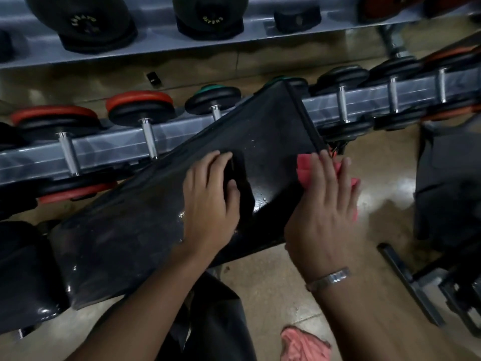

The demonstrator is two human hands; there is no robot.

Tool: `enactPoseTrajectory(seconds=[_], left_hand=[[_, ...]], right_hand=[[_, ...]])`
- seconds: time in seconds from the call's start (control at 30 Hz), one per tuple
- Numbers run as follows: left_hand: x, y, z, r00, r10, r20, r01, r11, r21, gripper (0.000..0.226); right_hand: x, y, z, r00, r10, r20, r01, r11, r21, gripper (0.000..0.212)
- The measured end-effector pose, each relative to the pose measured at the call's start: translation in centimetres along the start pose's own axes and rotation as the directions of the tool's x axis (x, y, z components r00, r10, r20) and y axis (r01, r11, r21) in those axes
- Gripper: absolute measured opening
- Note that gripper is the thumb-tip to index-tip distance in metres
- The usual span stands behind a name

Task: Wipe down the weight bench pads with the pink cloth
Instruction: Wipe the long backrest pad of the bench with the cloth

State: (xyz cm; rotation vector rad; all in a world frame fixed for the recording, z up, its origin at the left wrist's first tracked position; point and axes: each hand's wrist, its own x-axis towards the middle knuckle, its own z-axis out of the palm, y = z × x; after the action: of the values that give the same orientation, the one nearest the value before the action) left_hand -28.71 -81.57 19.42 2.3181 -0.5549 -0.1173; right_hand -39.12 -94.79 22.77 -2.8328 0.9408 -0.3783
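Note:
A long black bench pad runs diagonally from lower left to upper centre, with water drops on its surface. My left hand rests on the pad, fingers curled around a dark object lying on it. My right hand presses a pink cloth flat against the pad's right side edge, near its far corner. Most of the cloth is hidden under my palm and fingers. A second black pad sits at the lower left end.
A rack of dumbbells with red, green and black plates runs behind the bench. Another pink cloth lies on the tan floor at the bottom. A dark bench frame stands at right, with a metal base below it.

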Motion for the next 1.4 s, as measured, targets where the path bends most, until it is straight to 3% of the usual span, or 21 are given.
enactPoseTrajectory(seconds=[0.13, 0.2, 0.37, 0.57, 0.73, 0.93, 1.1, 1.17, 1.27, 1.33, 1.4], left_hand=[[0.5, -1.0, 0.9, 1.000, -0.023, -0.019, 0.024, 0.998, 0.050, 0.043], [0.7, -1.3, 1.4, 0.999, -0.014, -0.034, 0.017, 0.998, 0.064, 0.041], [0.8, -2.3, 2.2, 0.999, 0.018, -0.051, -0.013, 0.995, 0.103, 0.040], [0.7, -2.8, 2.9, 0.997, 0.031, -0.070, -0.024, 0.994, 0.104, 0.042], [0.7, -3.2, 3.4, 0.995, 0.034, -0.090, -0.027, 0.996, 0.085, 0.045], [0.8, -3.7, 3.7, 0.989, 0.066, -0.131, -0.055, 0.995, 0.086, 0.045], [0.7, -3.8, 3.8, 0.990, 0.060, -0.125, -0.051, 0.996, 0.076, 0.046], [0.8, -3.8, 3.8, 0.991, 0.059, -0.121, -0.049, 0.996, 0.077, 0.046], [0.9, -3.8, 3.8, 0.990, 0.059, -0.127, -0.049, 0.996, 0.077, 0.046], [0.9, -3.8, 3.8, 0.990, 0.061, -0.131, -0.052, 0.996, 0.071, 0.046], [0.9, -3.8, 3.8, 0.990, 0.059, -0.129, -0.050, 0.996, 0.069, 0.046]], right_hand=[[2.0, 2.4, -0.8, 0.999, 0.027, -0.042, -0.019, 0.986, 0.168, 0.056], [2.4, 1.8, -0.5, 0.998, -0.004, -0.064, 0.015, 0.987, 0.160, 0.048], [0.6, 3.9, -0.3, 0.945, -0.321, -0.068, 0.323, 0.946, 0.014, 0.038], [3.4, 1.5, 0.0, 0.989, -0.134, -0.063, 0.137, 0.990, 0.041, 0.039], [2.4, 2.5, -0.4, 0.941, -0.338, 0.027, 0.335, 0.938, 0.088, 0.045], [5.7, 0.1, 0.2, 0.981, -0.181, -0.067, 0.190, 0.965, 0.181, 0.032], [4.5, 1.5, -0.6, 0.893, -0.447, 0.048, 0.445, 0.895, 0.044, 0.040], [5.2, 2.3, -1.1, 0.924, -0.383, -0.002, 0.383, 0.923, -0.033, 0.040], [7.5, 0.6, 0.1, 0.971, -0.229, -0.076, 0.231, 0.973, 0.019, 0.041], [8.0, -0.4, 0.9, 0.961, -0.264, -0.075, 0.267, 0.963, 0.033, 0.042], [7.6, 0.4, 0.9, 0.914, -0.404, -0.034, 0.405, 0.910, 0.086, 0.039]])
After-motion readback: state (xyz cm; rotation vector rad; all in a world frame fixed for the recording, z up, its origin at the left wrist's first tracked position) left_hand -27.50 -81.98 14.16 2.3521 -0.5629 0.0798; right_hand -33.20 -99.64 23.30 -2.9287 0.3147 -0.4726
